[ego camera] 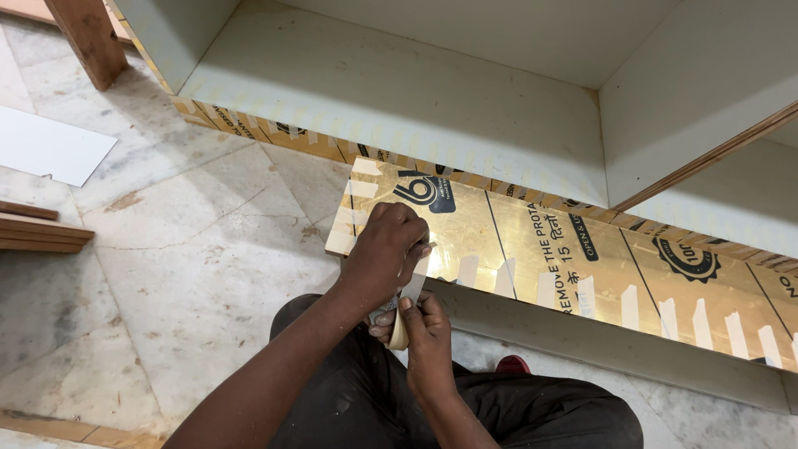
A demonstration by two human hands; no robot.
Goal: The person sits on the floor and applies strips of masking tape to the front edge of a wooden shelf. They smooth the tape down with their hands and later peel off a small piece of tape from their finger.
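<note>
A long gold-coloured laminate strip (532,249) with black printed marks lies along the front edge of a white cabinet (399,100). Several short pieces of cream masking tape hold the strip along its lower edge. My left hand (384,249) presses down on the strip's left part, pinching a length of tape. Just below it, my right hand (426,333) grips a roll of masking tape (400,334), with the tape stretched up toward my left hand.
The cabinet has an upright divider (665,108) at the right. A marble floor (191,266) spreads to the left, with a white sheet (50,145), stacked wooden strips (37,231) and a wooden leg (87,37). My dark-trousered legs (465,407) are at the bottom.
</note>
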